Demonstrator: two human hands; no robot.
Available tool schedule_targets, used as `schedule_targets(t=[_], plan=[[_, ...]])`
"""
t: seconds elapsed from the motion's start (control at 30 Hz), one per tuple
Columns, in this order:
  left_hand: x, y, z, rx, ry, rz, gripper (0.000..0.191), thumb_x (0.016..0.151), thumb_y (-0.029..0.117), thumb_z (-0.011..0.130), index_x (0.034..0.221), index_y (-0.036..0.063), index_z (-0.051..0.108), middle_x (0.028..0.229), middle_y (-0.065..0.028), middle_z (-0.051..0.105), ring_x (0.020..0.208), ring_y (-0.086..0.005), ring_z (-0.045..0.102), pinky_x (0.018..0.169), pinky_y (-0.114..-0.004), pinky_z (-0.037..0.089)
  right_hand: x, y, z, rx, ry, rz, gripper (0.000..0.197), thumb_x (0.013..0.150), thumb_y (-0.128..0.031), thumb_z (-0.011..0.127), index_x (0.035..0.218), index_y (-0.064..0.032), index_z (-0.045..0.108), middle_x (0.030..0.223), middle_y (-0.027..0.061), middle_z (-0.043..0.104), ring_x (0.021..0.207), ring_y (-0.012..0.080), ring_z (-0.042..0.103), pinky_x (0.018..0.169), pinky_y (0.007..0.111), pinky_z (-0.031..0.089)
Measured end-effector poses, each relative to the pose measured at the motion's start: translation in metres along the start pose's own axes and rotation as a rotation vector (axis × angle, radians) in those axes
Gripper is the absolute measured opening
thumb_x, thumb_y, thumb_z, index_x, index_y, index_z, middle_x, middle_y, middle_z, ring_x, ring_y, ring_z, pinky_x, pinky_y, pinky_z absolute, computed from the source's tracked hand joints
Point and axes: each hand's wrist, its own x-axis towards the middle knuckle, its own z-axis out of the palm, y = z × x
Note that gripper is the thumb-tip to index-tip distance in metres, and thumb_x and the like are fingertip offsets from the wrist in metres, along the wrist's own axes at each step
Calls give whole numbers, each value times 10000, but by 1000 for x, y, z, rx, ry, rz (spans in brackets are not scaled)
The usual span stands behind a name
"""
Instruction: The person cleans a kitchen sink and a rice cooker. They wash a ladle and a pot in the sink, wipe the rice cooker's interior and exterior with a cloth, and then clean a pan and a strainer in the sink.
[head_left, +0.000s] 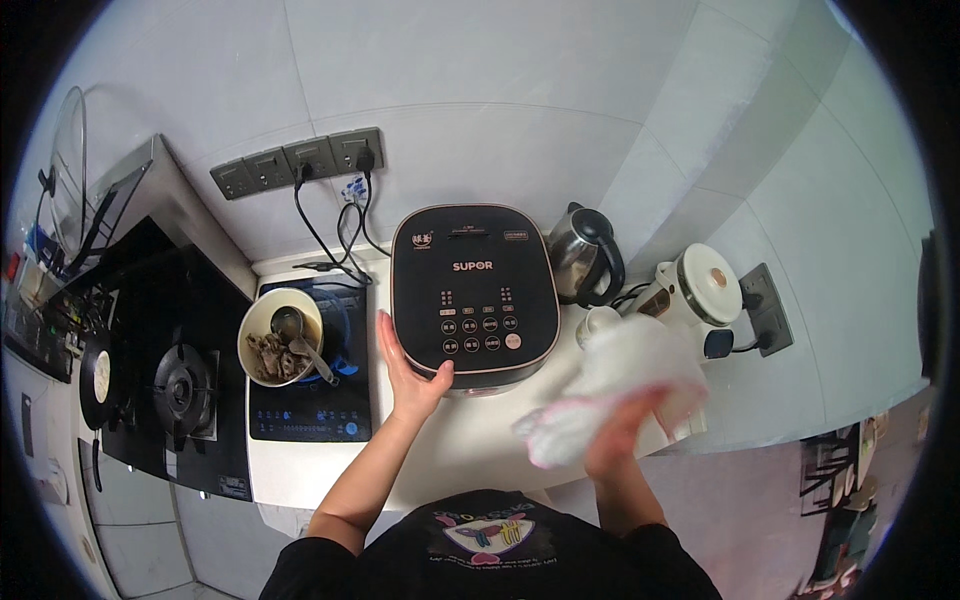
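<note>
A black Supor rice cooker (475, 281) with a closed lid and round control buttons stands before me on the white countertop (480, 442). My left hand (411, 379) rests against its front left corner, fingers along the side and thumb at the front edge. In my right hand (626, 431) is a white cloth (630, 360) with a pink edge, raised to the right of the cooker and blurred. The cloth partly hides a white pot-like vessel (600, 321) behind it.
Left of the cooker, an induction hob (311, 416) carries a pot (244, 346) of meat pieces with a ladle (288, 322). Farther left is a gas stove (180, 442) with a frying pan (91, 405). An electric kettle (574, 259) and a cream appliance (705, 281) stand to the right. Cords (341, 247) hang from wall sockets.
</note>
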Motion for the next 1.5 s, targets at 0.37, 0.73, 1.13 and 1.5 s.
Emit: schedule_targets(t=[0.37, 0.73, 1.13, 1.5], plan=[[-1, -12, 8, -375, -10, -146, 1037, 690, 243, 711, 1493, -50, 125, 1521, -279, 208, 1394, -392, 277, 1143, -438, 235, 71, 224, 189, -436, -715, 576, 763, 959, -608, 312, 1345, 31, 470, 1447, 214, 422, 1314, 393, 397, 1120, 477, 250], [-6, -33, 10, -316, 24, -83, 1059, 831, 449, 622, 1511, -1, -53, 1561, -284, 67, 1441, -378, 165, 1160, -451, 148, 84, 160, 258, 24, -910, -128, 727, 953, -583, 370, 1338, 22, 492, 1446, 220, 423, 1338, 399, 381, 1143, 468, 236], [-12, -40, 24, -471, 363, -300, 942, 898, 573, 492, 1532, 62, 20, 1604, -148, 38, 1469, -300, 104, 1174, -474, 122, 61, 85, 213, 146, -1049, -237, 680, 877, -463, 552, 1397, -39, 443, 1468, 155, 416, 1344, 357, 398, 1141, 496, 245], [-2, -34, 19, -320, 294, -190, 870, 958, 570, 327, 1493, -70, 81, 1573, -274, 32, 1465, -401, 46, 1171, -495, 44, 102, 147, 290, -457, -1062, 62, 800, 915, -679, 358, 1323, -13, 532, 1455, 185, 427, 1333, 368, 396, 1140, 464, 244]])
